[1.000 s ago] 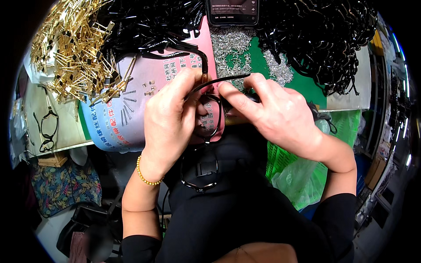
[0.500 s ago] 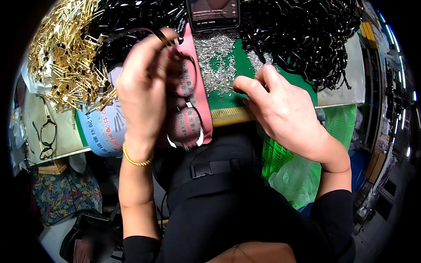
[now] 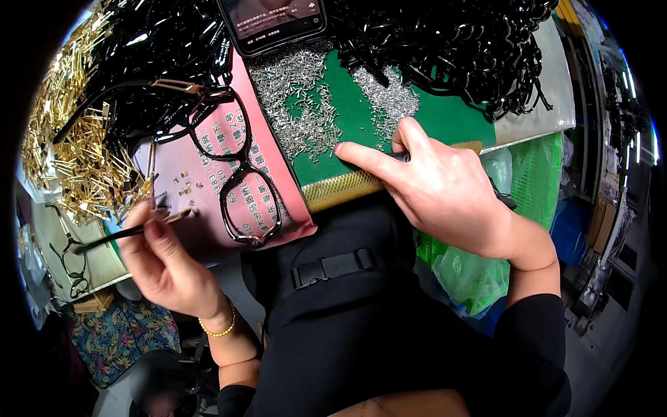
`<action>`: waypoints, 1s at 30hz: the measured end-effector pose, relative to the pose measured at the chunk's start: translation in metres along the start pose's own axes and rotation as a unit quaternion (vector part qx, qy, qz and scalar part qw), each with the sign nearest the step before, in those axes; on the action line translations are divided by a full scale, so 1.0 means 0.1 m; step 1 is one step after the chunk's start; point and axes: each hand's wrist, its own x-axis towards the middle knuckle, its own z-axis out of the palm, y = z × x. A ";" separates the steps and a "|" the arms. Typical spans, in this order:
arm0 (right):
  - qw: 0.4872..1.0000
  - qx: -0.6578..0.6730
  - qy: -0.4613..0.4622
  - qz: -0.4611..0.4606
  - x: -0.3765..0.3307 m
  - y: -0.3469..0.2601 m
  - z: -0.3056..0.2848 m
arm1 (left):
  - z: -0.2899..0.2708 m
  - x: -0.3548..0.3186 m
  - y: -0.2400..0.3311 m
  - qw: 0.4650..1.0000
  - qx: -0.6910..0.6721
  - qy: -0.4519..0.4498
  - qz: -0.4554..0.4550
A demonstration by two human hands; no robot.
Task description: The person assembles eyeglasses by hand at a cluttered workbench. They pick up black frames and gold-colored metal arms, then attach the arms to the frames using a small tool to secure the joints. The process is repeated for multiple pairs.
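Fingers (image 3: 156,215) of the left hand (image 3: 167,267) now pinch a thin black temple arm (image 3: 114,236); the black-rimmed plastic glasses front (image 3: 240,177) has been laid on the pink sheet (image 3: 208,201), while right hand (image 3: 445,187) fingers spread toward silver pins (image 3: 306,104) near the bench's front edge.

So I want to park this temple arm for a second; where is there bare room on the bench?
The green mat is bare between the small screw pile and the right hand. The pink sheet has a little room left of the glasses frame. Crowded: gold parts at left, black frame heaps along the top, the left hand below.
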 end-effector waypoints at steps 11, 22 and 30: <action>0.999 0.042 -0.024 0.021 0.00 0.00 -0.08 | -0.18 -0.27 0.25 0.904 0.141 -0.253 0.314; 0.985 0.147 -0.073 -0.060 0.24 -0.25 -0.17 | 0.00 -0.23 0.05 0.935 0.047 -0.285 0.204; 0.978 0.136 -0.049 -0.148 0.38 -0.20 -0.03 | 0.04 -0.17 0.10 0.933 0.046 -0.289 0.210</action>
